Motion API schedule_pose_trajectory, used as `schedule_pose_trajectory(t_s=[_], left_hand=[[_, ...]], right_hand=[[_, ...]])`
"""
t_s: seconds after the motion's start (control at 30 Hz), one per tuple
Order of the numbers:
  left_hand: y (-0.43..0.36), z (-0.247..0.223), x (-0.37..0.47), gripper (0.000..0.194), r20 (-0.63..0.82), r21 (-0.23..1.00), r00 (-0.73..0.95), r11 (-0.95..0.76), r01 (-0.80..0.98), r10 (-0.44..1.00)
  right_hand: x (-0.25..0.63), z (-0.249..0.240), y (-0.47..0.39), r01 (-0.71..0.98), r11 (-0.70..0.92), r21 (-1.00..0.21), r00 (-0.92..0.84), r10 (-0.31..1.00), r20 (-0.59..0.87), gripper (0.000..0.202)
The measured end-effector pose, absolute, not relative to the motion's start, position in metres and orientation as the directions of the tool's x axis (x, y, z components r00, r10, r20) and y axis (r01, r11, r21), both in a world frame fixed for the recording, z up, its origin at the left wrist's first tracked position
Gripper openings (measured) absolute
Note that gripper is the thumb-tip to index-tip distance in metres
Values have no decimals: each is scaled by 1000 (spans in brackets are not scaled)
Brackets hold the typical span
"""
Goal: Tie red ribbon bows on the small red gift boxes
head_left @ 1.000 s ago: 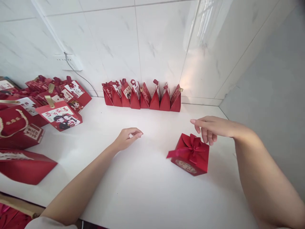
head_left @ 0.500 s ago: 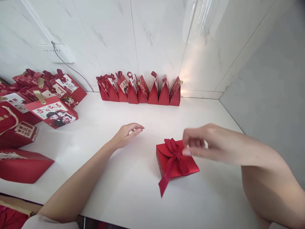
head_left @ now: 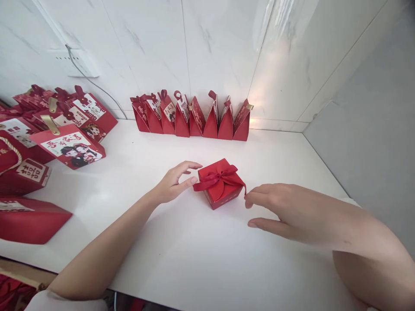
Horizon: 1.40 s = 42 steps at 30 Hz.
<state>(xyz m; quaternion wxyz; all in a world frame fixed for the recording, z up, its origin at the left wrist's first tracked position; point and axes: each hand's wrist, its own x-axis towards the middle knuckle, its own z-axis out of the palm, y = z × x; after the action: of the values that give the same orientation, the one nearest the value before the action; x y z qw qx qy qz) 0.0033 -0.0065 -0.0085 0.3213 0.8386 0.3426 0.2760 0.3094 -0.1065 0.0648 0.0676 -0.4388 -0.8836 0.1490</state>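
Note:
A red gift box [head_left: 223, 196] sits on the white tabletop, tied on top with a dark red ribbon bow [head_left: 219, 176]. One ribbon tail reaches toward my left hand [head_left: 177, 181], which is at the box's left side with fingers apart; whether its fingertips touch the ribbon I cannot tell. On the right, my right hand [head_left: 275, 207] has its thumb and fingers spread close to the box's right corner, where the other ribbon tail hangs down by the fingertips. Neither hand grips the box.
A row of red triangular gift boxes [head_left: 189, 116] stands along the tiled wall [head_left: 155, 52]. More red boxes and bags, such as a printed box [head_left: 78, 149], crowd the left side. A grey panel [head_left: 366, 129] borders the table on the right.
The gift box has moved up and left toward my left hand and turned, so its bow points another way. My right hand has opened and shifted slightly downward; my left hand has barely moved.

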Motion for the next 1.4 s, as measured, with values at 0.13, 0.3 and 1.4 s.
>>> schedule_pose_trajectory(t_s=[0.13, 0.3, 1.4], left_hand=[[-14, -4, 8, 24, 215, 805, 595, -486, 340, 774], [-23, -4, 15, 36, 366, 695, 595, -636, 336, 715], [-37, -7, 28, 8, 513, 696, 484, -673, 248, 709]], right_hand=[[300, 68, -104, 760, 540, -362, -619, 771, -149, 16], [278, 69, -102, 655, 619, -433, -688, 725, -5, 1], [302, 61, -79, 915, 366, -168, -341, 926, 161, 28]])
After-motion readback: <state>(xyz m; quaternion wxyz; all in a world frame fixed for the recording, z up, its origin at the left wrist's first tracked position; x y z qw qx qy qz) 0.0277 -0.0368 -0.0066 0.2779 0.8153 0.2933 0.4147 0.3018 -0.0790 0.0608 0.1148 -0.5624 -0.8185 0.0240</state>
